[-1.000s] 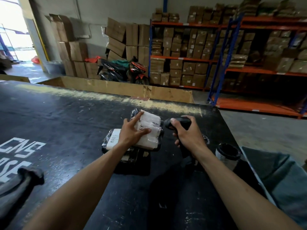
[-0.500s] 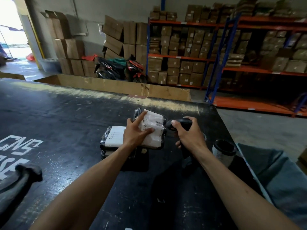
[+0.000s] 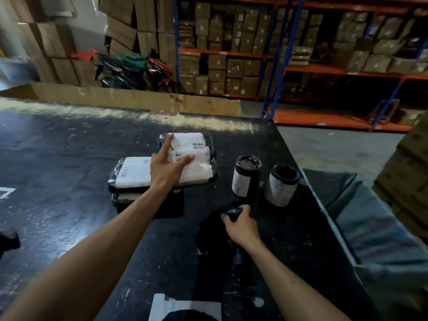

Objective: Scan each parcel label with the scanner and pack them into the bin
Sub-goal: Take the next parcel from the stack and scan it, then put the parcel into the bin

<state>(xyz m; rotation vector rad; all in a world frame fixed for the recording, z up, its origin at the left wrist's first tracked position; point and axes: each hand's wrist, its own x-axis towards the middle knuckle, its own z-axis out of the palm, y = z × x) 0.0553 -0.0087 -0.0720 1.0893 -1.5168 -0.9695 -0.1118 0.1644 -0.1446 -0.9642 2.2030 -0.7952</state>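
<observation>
My left hand (image 3: 169, 166) grips a black-wrapped parcel (image 3: 196, 158) with a white barcode label, tilted above the black table (image 3: 58, 158). Under and left of it lies a second labelled parcel (image 3: 132, 173), stacked on another dark parcel (image 3: 125, 198). My right hand (image 3: 240, 225) is lower, near the table's front right, closed around the black scanner (image 3: 232, 214), which is mostly hidden by my fingers. Two black cylindrical parcels with white labels (image 3: 246, 176) (image 3: 282, 185) stand upright to the right. The grey bin bag (image 3: 361, 218) hangs open beyond the table's right edge.
A long cardboard box (image 3: 129, 99) runs along the table's far edge. Blue and orange shelving (image 3: 278, 54) full of cartons stands behind, with stacked cartons (image 3: 407, 172) at the far right. A white sheet (image 3: 185, 306) lies at the table's near edge.
My right hand has pulled the scanner back and down, away from the parcel toward the near table edge. The two cylindrical parcels are now uncovered. My left hand still holds the parcel.
</observation>
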